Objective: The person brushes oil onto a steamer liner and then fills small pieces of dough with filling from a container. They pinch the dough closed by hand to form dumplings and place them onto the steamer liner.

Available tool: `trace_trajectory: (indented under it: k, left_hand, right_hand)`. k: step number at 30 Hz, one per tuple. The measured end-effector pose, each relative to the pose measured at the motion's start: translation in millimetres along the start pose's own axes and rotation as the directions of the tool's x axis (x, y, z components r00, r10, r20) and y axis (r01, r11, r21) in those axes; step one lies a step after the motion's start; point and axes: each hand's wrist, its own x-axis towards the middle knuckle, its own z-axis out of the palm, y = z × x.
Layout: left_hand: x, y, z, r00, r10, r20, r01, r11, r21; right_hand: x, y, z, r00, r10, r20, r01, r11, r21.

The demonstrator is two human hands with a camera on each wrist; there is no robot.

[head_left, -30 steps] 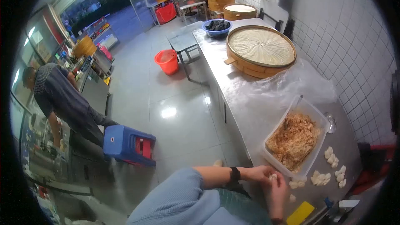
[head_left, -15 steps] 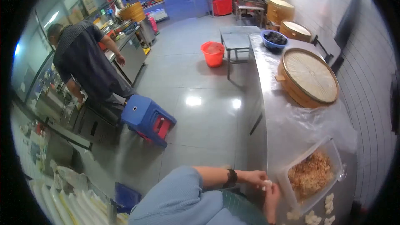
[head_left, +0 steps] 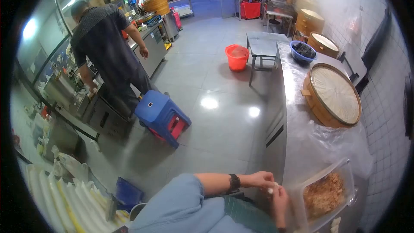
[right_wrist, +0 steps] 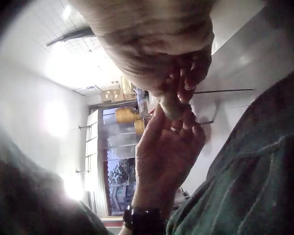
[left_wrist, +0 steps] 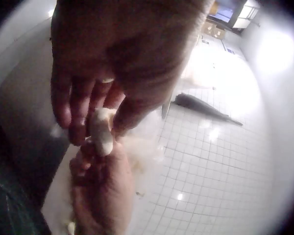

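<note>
A small white dough piece [head_left: 272, 187] is pinched between both hands, beside the steel table's near edge. The left hand [head_left: 260, 180], with a dark watch on its wrist, grips it from one side; the right hand [head_left: 280, 203] holds it from the other. In the left wrist view the pale, rounded dough [left_wrist: 103, 132] lies between the left hand [left_wrist: 117, 58] and the right hand [left_wrist: 103, 191]. The right wrist view shows the dough [right_wrist: 172, 107] where the fingertips of both hands meet. Just right of the hands stands a clear tub [head_left: 297, 207] of brown, crumbly filling [head_left: 325, 194].
Plastic film [head_left: 340, 146], a round bamboo steamer [head_left: 334, 95] and a blue bowl [head_left: 304, 51] lie farther along the table [head_left: 293, 121]. A red bucket [head_left: 237, 58] and blue stool [head_left: 161, 112] stand on the floor. Another person [head_left: 108, 47] bends at the left counter.
The head view has swung left and up, so the tub and table sit lower and farther right. Both hands still hold the dough. The other person has straightened somewhat.
</note>
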Motion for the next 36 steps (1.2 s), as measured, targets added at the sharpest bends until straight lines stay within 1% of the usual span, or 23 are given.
trace_trajectory:
  k: [3,5,9,11,12,14,15,18,20,21,23,24,25,27,28,29,30,31,32,33,34,35,36]
  left_hand:
    - [0,-14,-11,0.997,0.015,-0.079,-0.013,1.0,0.027]
    - [-12,-11,-19,0.979,-0.026,-0.202,0.03,0.999,0.02]
    - [-34,-16,-37,0.98,-0.025,-0.196,0.009,0.996,-0.084]
    - [-58,1,-41,0.97,-0.116,-0.214,0.05,0.954,-0.295]
    - [-61,-6,-49,0.968,-0.11,-0.224,0.038,0.952,-0.305]
    - [-67,-30,-74,0.991,0.027,-0.134,-0.063,0.96,-0.273]
    - [-73,-38,-84,0.988,0.038,-0.15,-0.081,0.954,-0.289]
    - [-100,-54,-121,0.964,0.042,-0.262,-0.105,0.967,-0.234]
    - [-131,-63,-153,0.947,0.079,-0.31,-0.152,0.964,-0.219]
    - [-148,-66,-168,0.939,0.09,-0.331,-0.171,0.959,-0.224]
    - [-188,-76,-198,0.907,0.115,-0.405,-0.224,0.946,-0.235]
    - [-207,-80,-213,0.9,0.076,-0.429,-0.194,0.951,-0.239]
    - [-231,-74,-229,0.906,0.055,-0.42,-0.175,0.952,-0.251]
    - [-266,-93,-277,0.808,-0.017,-0.589,-0.124,0.972,-0.198]
    - [-283,-109,-297,0.674,0.007,-0.738,-0.192,0.967,-0.167]
    - [-309,-120,-320,0.507,0.027,-0.861,-0.233,0.967,-0.107]
    - [-349,-121,-344,0.399,-0.016,-0.917,-0.212,0.971,-0.109]
    - [-379,-119,-369,0.34,-0.033,-0.94,-0.181,0.978,-0.1]
    - [-393,-156,-411,0.196,-0.077,-0.978,-0.236,0.964,-0.123]
    - [-420,-156,-435,0.058,-0.173,-0.983,-0.315,0.931,-0.183]
    - [-456,-139,-450,-0.092,-0.221,-0.971,-0.357,0.918,-0.175]
    - [-487,-127,-470,-0.203,-0.249,-0.947,-0.371,0.914,-0.161]
    - [-526,-131,-489,-0.268,-0.185,-0.946,-0.356,0.931,-0.081]
  right_hand:
    - [7,0,8,0.995,0.046,0.09,-0.051,0.997,0.053]
    - [18,-2,21,0.993,0.021,0.114,-0.036,0.991,0.132]
    - [30,-16,45,0.965,-0.019,0.262,0.021,1.0,-0.005]
    - [37,-17,56,0.956,0.004,0.294,-0.005,1.0,0.001]
    - [41,-19,63,0.952,0.006,0.306,-0.003,1.0,-0.011]
    - [48,-21,84,0.95,0.019,0.312,-0.012,1.0,-0.024]
    - [52,-23,97,0.944,0.024,0.329,-0.01,0.999,-0.044]
    - [68,-38,150,0.882,0.055,0.469,0.011,0.99,-0.137]
    - [72,-50,198,0.799,0.075,0.597,-0.011,0.994,-0.111]
    - [79,-49,220,0.786,0.076,0.614,0.001,0.992,-0.124]
    - [96,-43,269,0.611,0.207,0.764,0.158,0.914,-0.374]
    - [90,-70,300,0.607,0.223,0.763,0.327,0.804,-0.496]
    - [94,-77,324,0.592,0.218,0.776,0.342,0.803,-0.487]
    - [106,-84,357,0.607,0.138,0.782,0.145,0.949,-0.28]
    - [121,-82,370,0.672,0.203,0.712,0.132,0.914,-0.385]
    - [145,-72,382,0.732,0.231,0.641,0.127,0.877,-0.462]
    - [172,-54,392,0.721,0.217,0.658,0.143,0.883,-0.448]
    - [185,-53,420,0.721,0.197,0.665,0.16,0.885,-0.436]
    - [193,-51,431,0.715,0.232,0.66,0.163,0.862,-0.48]
    - [198,-51,432,0.715,0.271,0.645,0.15,0.841,-0.52]
    - [199,-47,449,0.727,0.257,0.637,0.136,0.855,-0.5]
    - [206,-41,478,0.691,0.284,0.665,0.086,0.881,-0.465]
    - [212,-37,507,0.64,0.316,0.701,0.041,0.896,-0.442]
